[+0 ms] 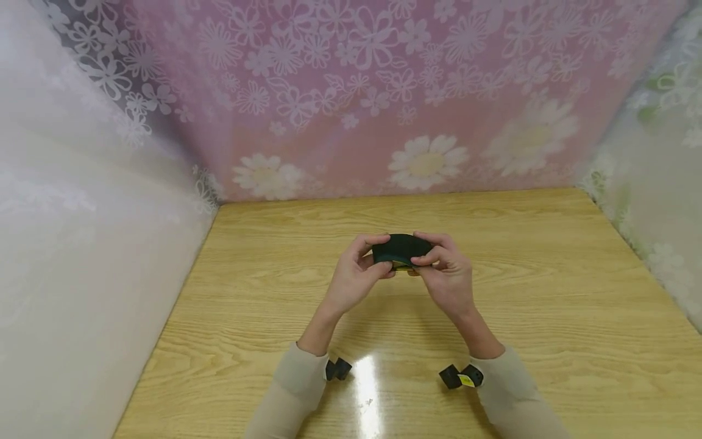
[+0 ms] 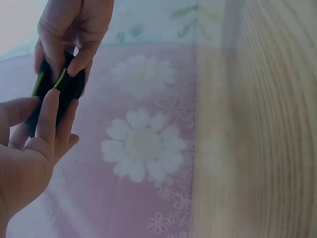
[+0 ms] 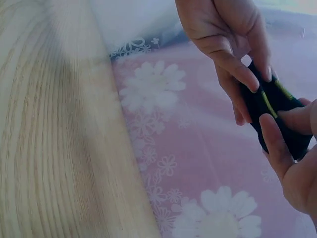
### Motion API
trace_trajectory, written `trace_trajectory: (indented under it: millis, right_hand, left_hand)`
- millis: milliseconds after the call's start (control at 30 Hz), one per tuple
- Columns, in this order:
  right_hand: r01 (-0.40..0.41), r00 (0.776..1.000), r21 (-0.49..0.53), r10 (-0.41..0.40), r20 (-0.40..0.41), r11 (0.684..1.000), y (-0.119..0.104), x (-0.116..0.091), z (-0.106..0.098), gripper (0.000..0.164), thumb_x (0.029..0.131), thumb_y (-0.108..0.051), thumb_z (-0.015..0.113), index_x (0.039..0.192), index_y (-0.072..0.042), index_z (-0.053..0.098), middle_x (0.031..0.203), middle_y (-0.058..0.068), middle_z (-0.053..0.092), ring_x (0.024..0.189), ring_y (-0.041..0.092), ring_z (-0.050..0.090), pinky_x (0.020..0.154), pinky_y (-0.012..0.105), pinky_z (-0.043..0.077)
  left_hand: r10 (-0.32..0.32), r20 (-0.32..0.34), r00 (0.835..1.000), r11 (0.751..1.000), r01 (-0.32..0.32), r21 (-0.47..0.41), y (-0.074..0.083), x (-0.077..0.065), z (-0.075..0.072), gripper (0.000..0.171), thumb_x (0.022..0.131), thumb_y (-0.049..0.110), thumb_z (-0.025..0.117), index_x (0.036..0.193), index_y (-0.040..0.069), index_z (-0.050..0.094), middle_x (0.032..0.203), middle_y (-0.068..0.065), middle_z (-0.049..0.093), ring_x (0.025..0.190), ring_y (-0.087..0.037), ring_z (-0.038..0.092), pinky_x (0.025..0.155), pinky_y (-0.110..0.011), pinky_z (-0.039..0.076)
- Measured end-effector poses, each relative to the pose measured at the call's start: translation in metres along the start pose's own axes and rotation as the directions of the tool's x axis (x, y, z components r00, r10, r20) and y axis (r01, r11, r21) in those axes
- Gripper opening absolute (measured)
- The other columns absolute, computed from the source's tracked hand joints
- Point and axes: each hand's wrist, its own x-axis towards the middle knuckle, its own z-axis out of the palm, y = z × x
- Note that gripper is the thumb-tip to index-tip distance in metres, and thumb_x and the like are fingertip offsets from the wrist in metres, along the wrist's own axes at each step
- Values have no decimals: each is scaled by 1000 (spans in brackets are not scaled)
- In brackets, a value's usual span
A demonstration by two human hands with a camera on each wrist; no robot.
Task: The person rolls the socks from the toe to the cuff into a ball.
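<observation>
A small dark green, nearly black pouch-like thing [image 1: 403, 247] is held up over the table between both hands. Yellow-green edging lines its slit-like opening, which faces the person; its exact kind is unclear. My left hand [image 1: 351, 277] grips the left end, thumb at the lower edge and fingers at the top and behind. The right hand [image 1: 452, 277] pinches the other end between thumb and fingers. In the left wrist view, two yellow-green edges of the pouch [image 2: 45, 91] stand apart, with right-hand fingertips at the gap. The right wrist view shows fingers of both hands on the pouch [image 3: 292, 136].
Below the hands spreads a wood-grain table [image 1: 263, 305], with a bright glare near its front. A pink flowered backdrop [image 1: 329, 152] rises behind it, and pale walls [image 1: 82, 244] flank both sides. Black wrist devices [image 1: 451, 377] sit at the beige sleeves.
</observation>
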Motion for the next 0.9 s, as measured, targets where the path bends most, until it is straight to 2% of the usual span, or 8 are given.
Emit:
trace_trajectory:
  millis: [100,233,333,433,533,700,800,900]
  right_hand:
    - [-22,1000,-16,22,-1,1000,-1,0,1,18,75,30,65,69,13,65,116,22,59,104,20,63,62,24,58]
    - [-9,999,-59,12,46,998,-2,1,1,15,77,27,66,77,12,69,119,31,56,105,17,63,64,24,58]
    - [21,995,-137,-7,101,990,-3,1,-1,20,78,24,68,92,9,73,124,27,57,107,16,63,68,21,58]
    - [67,991,-262,-33,133,963,-2,-1,1,24,80,16,73,101,4,74,127,22,59,106,21,64,70,17,56]
    - [80,993,-338,-47,106,938,-2,-1,5,23,81,12,74,102,4,74,125,23,61,104,31,65,68,14,54]
    - [47,999,-325,-44,17,945,-15,1,12,19,80,21,69,96,11,71,120,32,60,103,43,63,64,10,51]
    - [46,999,-323,-40,25,945,-18,0,16,18,77,23,69,90,12,69,116,36,57,101,45,61,64,10,51]
    - [46,997,-345,-23,69,938,-12,-3,17,19,75,22,72,85,6,68,114,31,57,101,40,60,63,14,53]
  left_hand:
    - [12,-25,1000,999,-11,52,0,-1,1,40,92,-16,53,131,-6,51,145,-24,43,112,-42,62,76,-36,60]
    - [30,-116,993,989,-12,149,0,-1,7,39,94,-15,52,130,-4,54,138,-24,51,103,-40,68,67,-37,60]
    - [25,-198,980,987,7,159,1,-1,9,37,96,-9,56,132,0,56,130,-21,58,86,-41,71,61,-33,60]
    - [33,-240,970,989,3,150,-1,-2,8,36,98,-6,55,134,0,56,125,-23,62,71,-45,69,59,-36,60]
    - [39,-207,977,984,-1,180,-2,-2,6,38,100,-5,53,137,0,53,125,-24,61,68,-46,68,62,-38,60]
    - [-9,-117,993,970,37,240,-3,0,3,48,97,1,60,142,8,46,132,-20,53,81,-35,70,72,-32,60]
    - [-66,-130,989,975,92,201,-5,1,5,56,94,3,65,143,9,40,133,-20,46,86,-32,69,74,-30,58]
    - [-142,-186,972,972,173,161,-8,2,7,61,92,4,66,144,7,35,122,-21,55,86,-30,68,74,-30,57]
